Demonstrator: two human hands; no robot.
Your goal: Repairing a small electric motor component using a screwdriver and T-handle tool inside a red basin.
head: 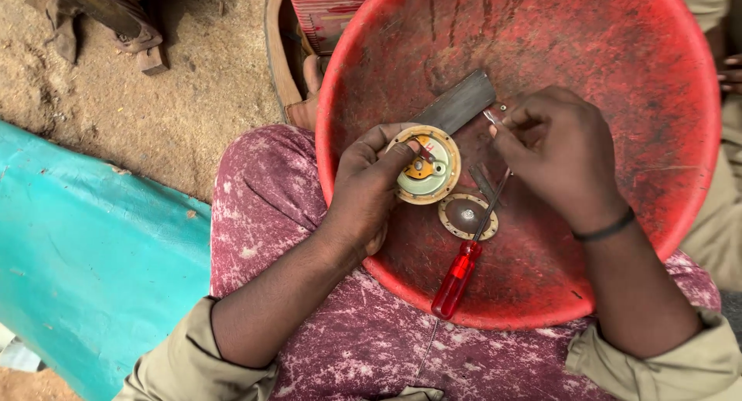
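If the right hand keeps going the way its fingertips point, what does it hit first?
Probably the round disc part held by the left hand. The right hand points left, pinching a small metal piece; depth is unclear.

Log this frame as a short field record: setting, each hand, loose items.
setting: red plastic basin on the person's lap, dirt ground, teal sheet at left
left hand: holds a round disc part with an orange centre
right hand: pinches a small metal piece
loose in basin: red-handled screwdriver, round cover plate, flat grey bar
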